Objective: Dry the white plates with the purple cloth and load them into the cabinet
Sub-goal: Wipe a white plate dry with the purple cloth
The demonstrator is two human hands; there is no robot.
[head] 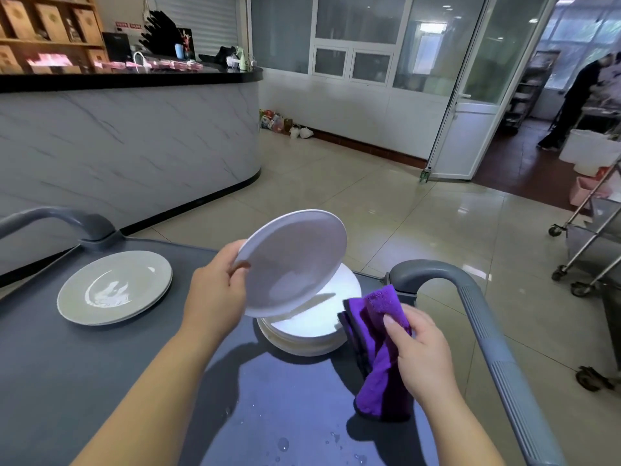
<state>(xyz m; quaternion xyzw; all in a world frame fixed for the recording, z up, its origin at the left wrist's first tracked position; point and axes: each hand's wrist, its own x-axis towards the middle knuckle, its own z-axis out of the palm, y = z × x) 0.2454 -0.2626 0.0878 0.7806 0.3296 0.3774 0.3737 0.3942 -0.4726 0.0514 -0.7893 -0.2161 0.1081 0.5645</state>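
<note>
My left hand [215, 294] grips a white plate [295, 260] by its left rim and holds it tilted up, its face toward me, above a stack of white plates [316, 327] on the grey cart top [100, 364]. My right hand [423, 354] holds the folded purple cloth [379, 351] just right of the stack, apart from the lifted plate. Left on the cart top lies a stack of wet grey plates [114, 287].
Water drops [284, 443] dot the cart top near me. Grey cart handles rise at the left [67, 218] and right [470, 297]. A marble-fronted counter [127, 146] stands ahead left, a metal trolley [591, 243] at the right, and a person [578, 95] beyond the open door.
</note>
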